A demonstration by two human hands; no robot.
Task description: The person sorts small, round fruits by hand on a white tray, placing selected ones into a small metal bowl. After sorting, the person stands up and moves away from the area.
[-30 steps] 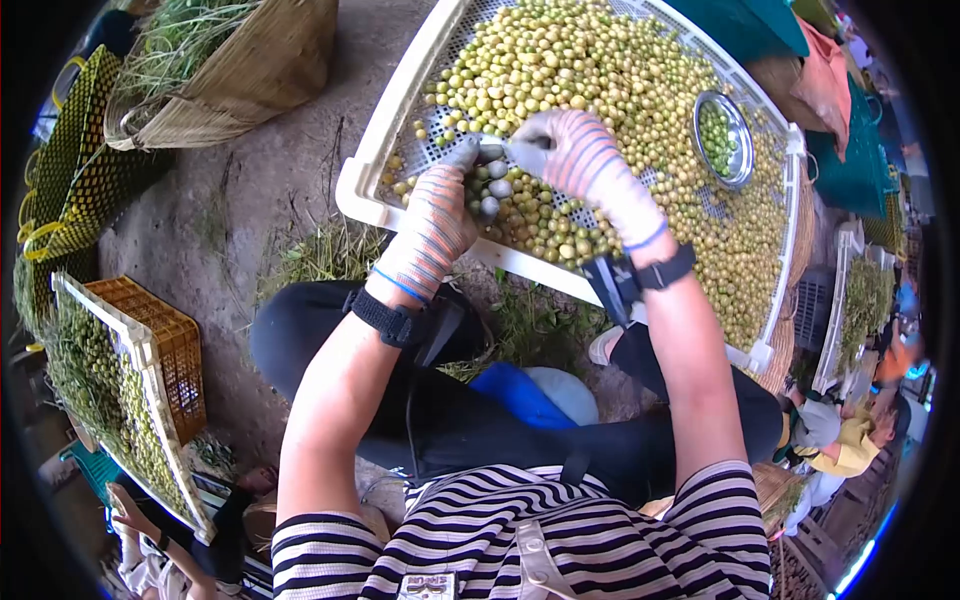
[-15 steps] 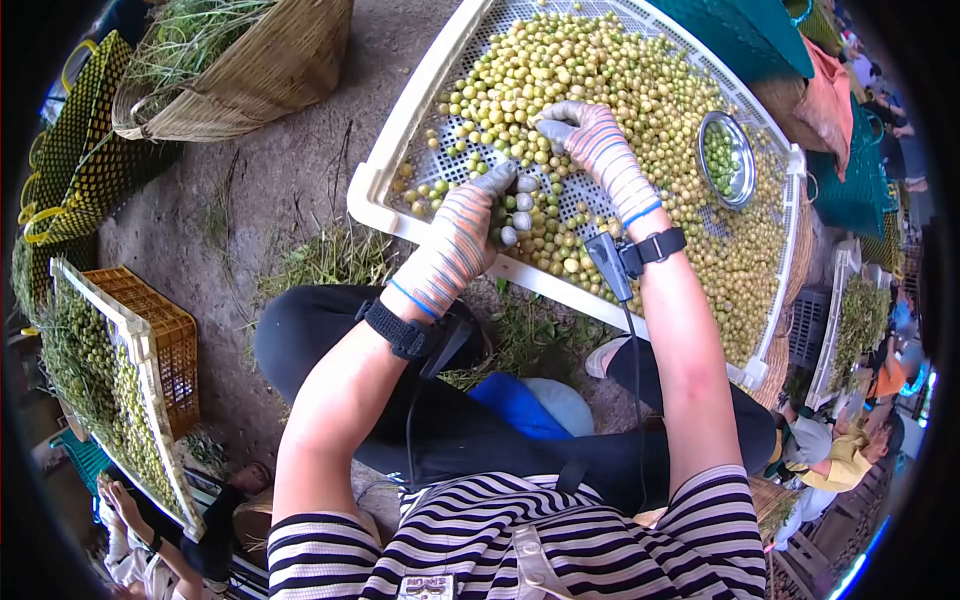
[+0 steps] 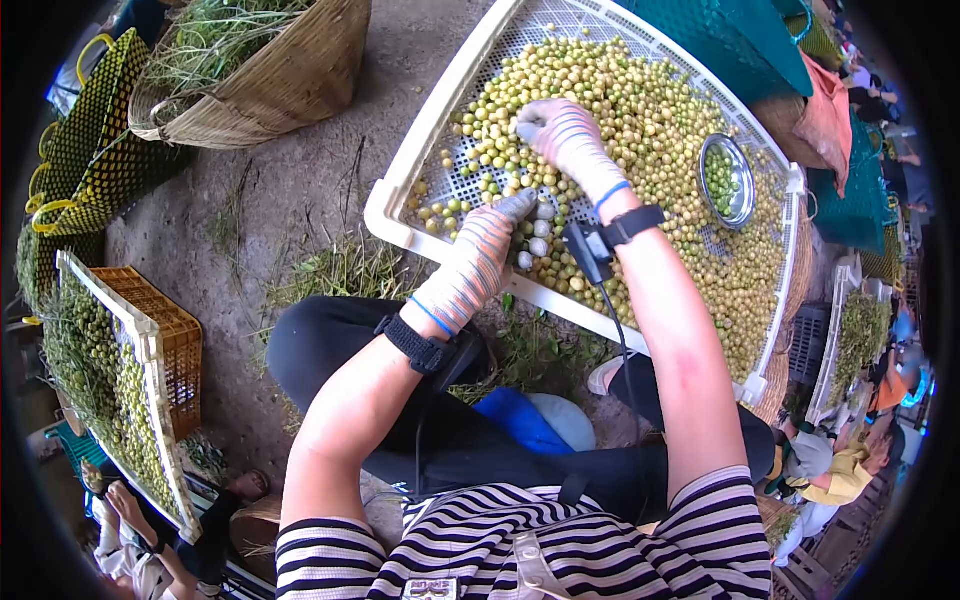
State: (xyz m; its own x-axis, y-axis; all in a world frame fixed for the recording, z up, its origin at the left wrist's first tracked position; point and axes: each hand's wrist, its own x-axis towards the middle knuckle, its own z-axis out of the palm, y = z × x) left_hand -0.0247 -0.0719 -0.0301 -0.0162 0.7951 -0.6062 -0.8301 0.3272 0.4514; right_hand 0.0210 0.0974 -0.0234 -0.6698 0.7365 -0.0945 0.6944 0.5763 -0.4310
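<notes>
Small round yellow-green fruits point(image 3: 640, 115) are heaped in a white perforated plastic tray point(image 3: 462, 112) before me. My left hand point(image 3: 482, 245), in a striped glove with grey fingertips, is held low over the tray's near edge. Its fingers curl toward the thumb, and whatever lies in the palm is hidden. Further in, my right hand point(image 3: 562, 138), gloved the same way, reaches down to the fruits with thumb and fingers pinched together. I cannot make out what is between them. A round metal bowl point(image 3: 748, 211) holding greener fruits sits on the heap at right.
A woven basket point(image 3: 300, 75) of grass stands at upper left, near a black-and-yellow woven bag point(image 3: 95, 130). At left, another fruit tray point(image 3: 150, 385) leans against an orange crate point(image 3: 190, 330). Teal bags point(image 3: 715, 40) lie beyond my tray. Other people sit at both sides.
My right hand has shifted left and slightly up over the fruits. The left hand keeps its curled shape near the tray edge. The whole view has shifted slightly right and down.
</notes>
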